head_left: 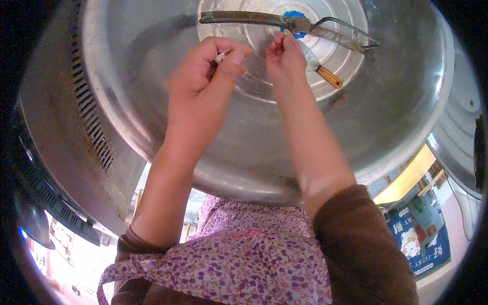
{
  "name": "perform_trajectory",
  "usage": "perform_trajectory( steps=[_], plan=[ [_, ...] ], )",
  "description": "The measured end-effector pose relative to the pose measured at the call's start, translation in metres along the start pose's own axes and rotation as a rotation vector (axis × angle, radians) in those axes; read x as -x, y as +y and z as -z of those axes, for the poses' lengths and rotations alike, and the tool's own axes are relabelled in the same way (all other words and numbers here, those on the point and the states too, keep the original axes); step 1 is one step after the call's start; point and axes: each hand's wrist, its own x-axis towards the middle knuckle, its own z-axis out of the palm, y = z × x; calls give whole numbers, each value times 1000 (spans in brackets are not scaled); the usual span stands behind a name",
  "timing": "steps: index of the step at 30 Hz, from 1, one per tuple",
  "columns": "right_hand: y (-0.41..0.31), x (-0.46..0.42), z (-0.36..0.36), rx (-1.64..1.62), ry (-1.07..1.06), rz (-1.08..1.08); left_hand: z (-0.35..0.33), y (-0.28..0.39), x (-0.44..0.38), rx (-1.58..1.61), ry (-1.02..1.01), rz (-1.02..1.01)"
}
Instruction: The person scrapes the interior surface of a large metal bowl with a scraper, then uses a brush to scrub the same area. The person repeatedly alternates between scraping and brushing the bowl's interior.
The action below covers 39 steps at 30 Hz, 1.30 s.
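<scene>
Both hands are over a large round metal basin (263, 160). My left hand (207, 72) is curled around a small whitish piece (220, 57), only partly visible between the thumb and fingers; its material is unclear. To the right, my right hand (288, 57) has its fingertips drawn together near the central hub; whether anything is pinched in them cannot be made out. A scraper with a wooden handle (329, 77) lies on the basin floor beside my right hand, which hides part of its blade. Bladed metal mixing arms (248, 17) extend from the hub, above something blue (294, 14).
A slotted metal housing (91, 118) borders the basin on the left. At right is a round ridged metal surface (453, 110). A floral apron (251, 259) hangs against the basin's near rim. A blue mat with writing (419, 244) lies at lower right.
</scene>
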Motion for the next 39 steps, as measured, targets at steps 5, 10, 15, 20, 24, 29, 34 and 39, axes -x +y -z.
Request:
perform_trajectory(
  steps=[5,10,15,20,24,29,34,39],
  plan=[
    [-34,97,-32,542,-201,2,0,-7,-2,-86,36,-83],
    [-34,137,-44,1199,-626,696,5,-4,-2,152,-89,107],
    [-34,136,-30,1039,-581,510,2,-3,4,-112,-93,-82],
    [-68,62,36,1609,-452,400,5,-4,5,-47,-61,-108],
    [-80,26,30,2280,-423,937,5,-6,3,-72,-66,-169],
    [-89,-5,16,2459,-637,1365,6,-8,4,-97,-29,-218],
    [-92,-10,-7,2766,-839,1310,7,-3,6,-69,-38,-147],
    [-70,-22,-31,3030,-798,1118,7,-5,3,-65,-3,-181]
  ],
)
